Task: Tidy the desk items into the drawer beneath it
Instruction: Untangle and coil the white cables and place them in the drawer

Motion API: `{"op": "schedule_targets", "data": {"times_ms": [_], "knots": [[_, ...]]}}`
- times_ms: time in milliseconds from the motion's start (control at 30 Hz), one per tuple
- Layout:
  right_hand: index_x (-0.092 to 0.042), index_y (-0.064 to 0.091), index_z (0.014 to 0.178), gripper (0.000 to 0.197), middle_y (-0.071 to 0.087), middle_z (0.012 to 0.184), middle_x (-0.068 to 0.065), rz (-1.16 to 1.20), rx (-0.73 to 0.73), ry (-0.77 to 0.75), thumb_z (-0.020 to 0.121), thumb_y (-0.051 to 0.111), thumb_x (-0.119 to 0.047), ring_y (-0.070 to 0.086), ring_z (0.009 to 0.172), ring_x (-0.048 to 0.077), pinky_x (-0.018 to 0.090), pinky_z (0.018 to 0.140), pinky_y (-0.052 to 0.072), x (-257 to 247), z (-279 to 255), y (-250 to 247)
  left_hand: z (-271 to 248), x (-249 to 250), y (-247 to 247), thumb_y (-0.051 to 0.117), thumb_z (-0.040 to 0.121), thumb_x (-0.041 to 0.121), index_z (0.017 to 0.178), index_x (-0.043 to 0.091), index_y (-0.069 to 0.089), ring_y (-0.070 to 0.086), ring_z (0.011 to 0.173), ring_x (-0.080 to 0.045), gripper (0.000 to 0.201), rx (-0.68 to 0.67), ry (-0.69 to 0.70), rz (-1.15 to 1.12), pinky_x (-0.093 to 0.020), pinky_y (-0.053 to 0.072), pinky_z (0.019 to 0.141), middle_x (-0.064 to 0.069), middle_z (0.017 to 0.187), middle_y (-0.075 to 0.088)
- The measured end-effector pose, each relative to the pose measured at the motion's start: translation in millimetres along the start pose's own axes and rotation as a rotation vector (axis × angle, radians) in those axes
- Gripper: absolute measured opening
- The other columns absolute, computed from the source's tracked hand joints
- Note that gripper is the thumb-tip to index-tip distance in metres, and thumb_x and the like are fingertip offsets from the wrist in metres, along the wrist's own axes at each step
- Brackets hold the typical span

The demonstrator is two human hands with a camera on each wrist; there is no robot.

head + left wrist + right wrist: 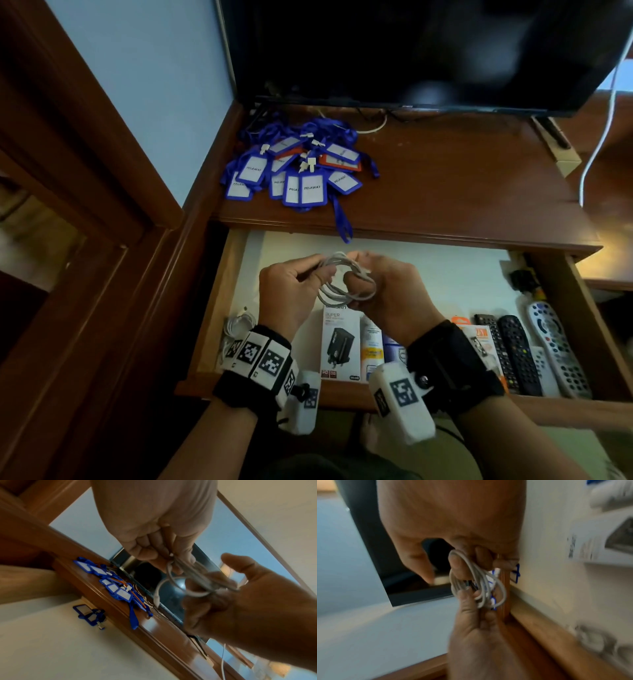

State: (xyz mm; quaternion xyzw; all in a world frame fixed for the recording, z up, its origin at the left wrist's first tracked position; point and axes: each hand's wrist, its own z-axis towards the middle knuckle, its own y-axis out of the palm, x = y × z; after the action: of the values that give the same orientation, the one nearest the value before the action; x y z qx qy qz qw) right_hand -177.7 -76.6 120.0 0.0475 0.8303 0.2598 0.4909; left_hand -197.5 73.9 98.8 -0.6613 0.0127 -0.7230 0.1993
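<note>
Both hands hold a coiled white cable (346, 281) above the open drawer (219, 298). My left hand (291, 291) pinches the loops on their left side. My right hand (387, 291) grips the other side, with a finger through the coil. In the left wrist view the cable (187, 580) has a loose plug end hanging down. The right wrist view shows the cable (477, 586) looped over my right fingers (458, 563). A pile of blue badge holders (298, 168) with lanyards lies on the desk top (445, 178).
In the drawer lie a charger box (340, 342), several remote controls (534, 349), another white cable (236, 329) at the left and small packets. A dark TV (411, 51) stands at the desk's back. One blue lanyard (342, 222) hangs over the desk edge.
</note>
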Motion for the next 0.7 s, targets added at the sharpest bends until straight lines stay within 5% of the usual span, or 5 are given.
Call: {"op": "schedule_targets", "data": {"times_ms": [133,233,433,567,700], "knots": [[-0.01,0.055,0.093,0.026,0.059,0.073,0.007,-0.201,0.149,-0.099,0.076,0.061,0.009,0.052,0.062,0.017,0.028,0.056,0.04,17,8,-10,1,-5,-1,0.076,0.077,0.019,0.101,0.01,0.074,0.069,0.073,-0.001,0.025,0.073,-0.018,0.04,-0.019,0.055,0.071,0.001,0.084,0.075],[-0.006,0.059,0.08,0.013,0.063,0.072,0.009,-0.348,0.287,-0.133,0.08,0.066,0.005,0.057,0.058,0.017,0.026,0.054,0.045,25,13,-13,3,-7,-2,0.077,0.076,0.018,0.102,0.009,0.074,0.07,0.08,-0.004,0.029,0.126,-0.07,0.025,-0.022,0.055,0.078,-0.001,0.09,0.075],[0.003,0.063,0.077,0.009,0.068,0.076,0.013,-0.212,0.181,-0.066,0.081,0.066,-0.005,0.053,0.053,0.016,0.023,0.046,0.04,14,6,-24,15,-10,-13,0.077,0.077,0.015,0.099,0.012,0.075,0.068,0.076,-0.001,0.023,0.136,-0.09,-0.007,-0.014,0.051,0.072,0.004,0.084,0.074],[-0.004,0.055,0.074,0.012,0.063,0.066,0.013,-0.056,0.052,0.022,0.079,0.061,-0.014,0.047,0.042,0.017,0.021,0.04,0.033,0,3,-30,19,-16,-14,0.076,0.077,0.015,0.101,0.012,0.074,0.066,0.076,0.0,0.024,0.101,-0.025,0.051,-0.01,0.049,0.069,0.007,0.083,0.072],[-0.006,0.053,0.073,0.017,0.037,0.046,0.006,-0.16,0.069,0.011,0.083,0.061,-0.017,0.023,0.035,0.013,0.018,0.04,0.019,-3,4,-31,21,-24,-11,0.076,0.076,0.014,0.103,0.011,0.074,0.064,0.076,0.004,0.027,0.112,0.01,0.112,-0.008,0.048,0.071,0.006,0.086,0.071]]}}
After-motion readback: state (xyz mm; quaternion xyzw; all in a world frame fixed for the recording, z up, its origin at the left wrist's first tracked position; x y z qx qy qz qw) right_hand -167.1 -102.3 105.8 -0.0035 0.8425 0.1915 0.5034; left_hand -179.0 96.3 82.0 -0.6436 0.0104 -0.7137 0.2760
